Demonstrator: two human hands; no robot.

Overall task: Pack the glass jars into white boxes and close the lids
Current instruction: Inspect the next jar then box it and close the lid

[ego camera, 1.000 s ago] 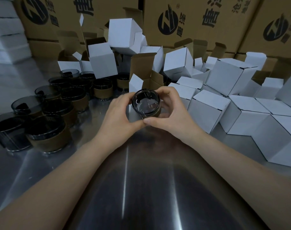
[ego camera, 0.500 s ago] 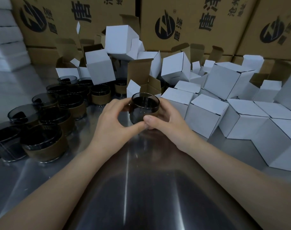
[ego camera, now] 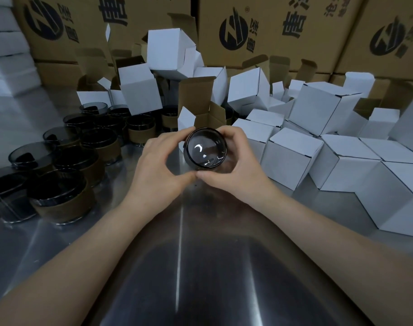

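Note:
A dark glass jar [ego camera: 205, 148] is held above the steel table, tilted so one round end faces me. My left hand [ego camera: 158, 168] grips its left side with thumb and fingers curled round it. My right hand [ego camera: 236, 165] grips the right side the same way, and both thumbs meet under the jar. Just behind the jar stands an open white box [ego camera: 202, 114] with its brown inner flaps raised.
Several dark jars with brown sleeves [ego camera: 59, 196] stand at the left of the steel table [ego camera: 177, 267]. Closed white boxes [ego camera: 292, 156] crowd the right side, with more open ones piled at the back [ego camera: 139, 88]. Large brown cartons [ego camera: 259, 27] form the back wall.
Both hands turned the jar: its round end faced me a second ago, it stood upright half a second ago, and now an end faces me again.

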